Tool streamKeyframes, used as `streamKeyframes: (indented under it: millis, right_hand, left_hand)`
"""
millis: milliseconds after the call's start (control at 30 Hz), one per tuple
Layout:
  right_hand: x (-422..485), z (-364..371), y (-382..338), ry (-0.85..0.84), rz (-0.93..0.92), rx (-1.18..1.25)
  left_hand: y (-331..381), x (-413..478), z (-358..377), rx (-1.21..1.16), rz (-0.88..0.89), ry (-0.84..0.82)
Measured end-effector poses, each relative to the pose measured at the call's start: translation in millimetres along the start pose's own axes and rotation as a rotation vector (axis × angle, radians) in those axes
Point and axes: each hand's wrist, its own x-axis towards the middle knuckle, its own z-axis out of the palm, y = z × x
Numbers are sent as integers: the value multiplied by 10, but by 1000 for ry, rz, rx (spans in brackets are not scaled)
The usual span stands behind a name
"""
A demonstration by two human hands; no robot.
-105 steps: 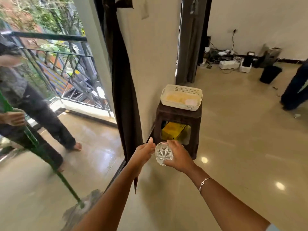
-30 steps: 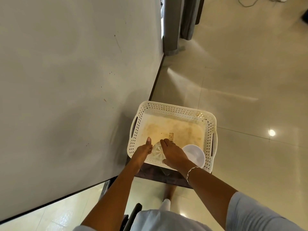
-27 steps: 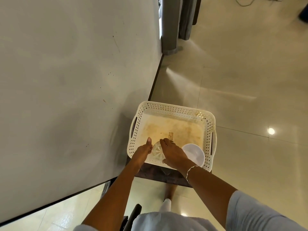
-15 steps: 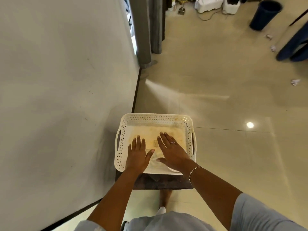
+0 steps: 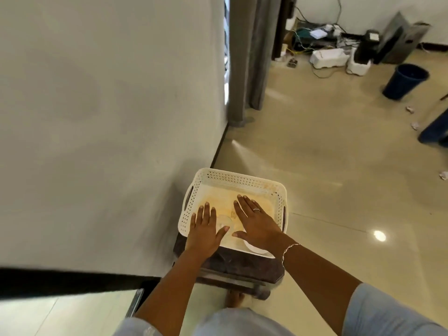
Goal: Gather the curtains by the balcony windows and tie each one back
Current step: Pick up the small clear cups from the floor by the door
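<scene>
A grey curtain [image 5: 247, 59] hangs at the end of the wall, its hem near the floor, well ahead of me. My left hand [image 5: 203, 229] and my right hand [image 5: 254, 221] hover flat with fingers spread over a white perforated basket [image 5: 232, 178]. Neither hand holds anything. A clear cut-glass dish [image 5: 224, 220] lies in the basket between my hands. A white bowl [image 5: 254, 248] shows partly under my right wrist. The basket rests on a dark brown stool [image 5: 237, 265].
A pale wall [image 5: 109, 117] runs close on my left. The tiled floor [image 5: 327, 166] stretches to the right. A blue bin [image 5: 403, 81], white devices and cables [image 5: 327, 58] stand at the back. Paper scraps [image 5: 414, 124] lie near another person's dark leg [image 5: 436, 129].
One second ago both hands gripped the glass dish at the basket's near edge. They let it go into the basket and now spread flat above it. My view has tilted up toward the room.
</scene>
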Motion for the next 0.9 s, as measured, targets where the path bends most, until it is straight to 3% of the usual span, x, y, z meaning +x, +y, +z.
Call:
streamKeyframes:
  millis: [467, 900]
  right_hand:
    - [-1138, 339, -753, 2, -379, -98]
    - [-2066, 653, -2021, -97, -767, -187]
  left_hand:
    - [425, -1997, 607, -150, -369, 165]
    - [407, -3943, 1159, -341, -780, 268]
